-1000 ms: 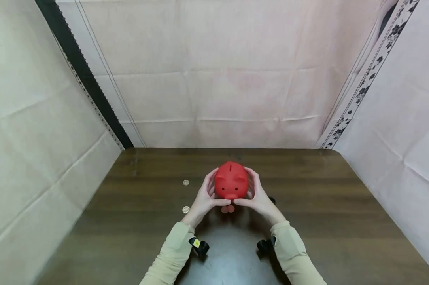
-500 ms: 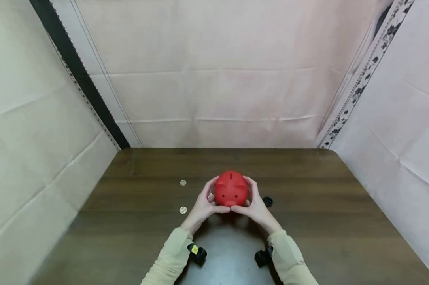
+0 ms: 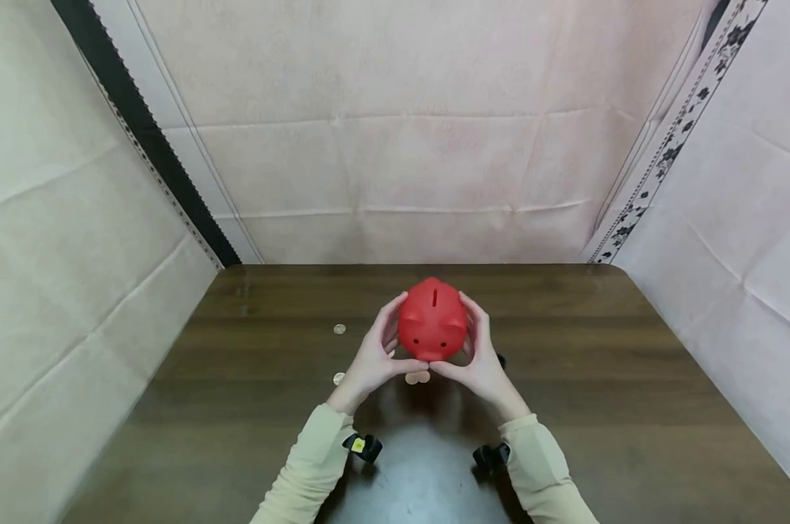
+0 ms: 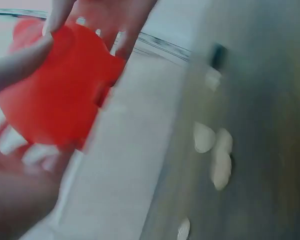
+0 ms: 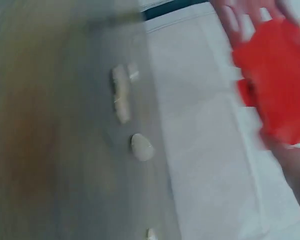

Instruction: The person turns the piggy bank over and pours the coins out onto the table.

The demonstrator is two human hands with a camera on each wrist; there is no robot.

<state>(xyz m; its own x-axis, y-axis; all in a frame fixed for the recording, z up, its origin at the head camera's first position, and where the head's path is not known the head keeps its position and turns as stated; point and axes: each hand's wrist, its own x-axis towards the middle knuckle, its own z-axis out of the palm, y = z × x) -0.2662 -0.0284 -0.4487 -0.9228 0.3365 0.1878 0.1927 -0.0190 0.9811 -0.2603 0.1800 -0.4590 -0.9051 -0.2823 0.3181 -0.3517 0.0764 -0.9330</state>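
Note:
A red piggy bank with a slot on top is held up over the wooden table, its face toward me. My left hand grips its left side, thumb across the front below the snout. On the other side my right hand grips it the same way, and the two thumb tips nearly meet. Coins lie on the table below it, partly hidden by the hands. Both wrist views are blurred; the left one shows the bank's underside and several coins on the tabletop.
Two silver coins lie on the table to the left, the nearer one beside my left wrist. A small black round piece shows just past my right hand. White cloth hangs behind the table and at both sides.
The piggy bank dipped toward the table half a second ago, covering the coins below. Now both hands have raised it higher than before, and those coins show again. The grip stays the same.

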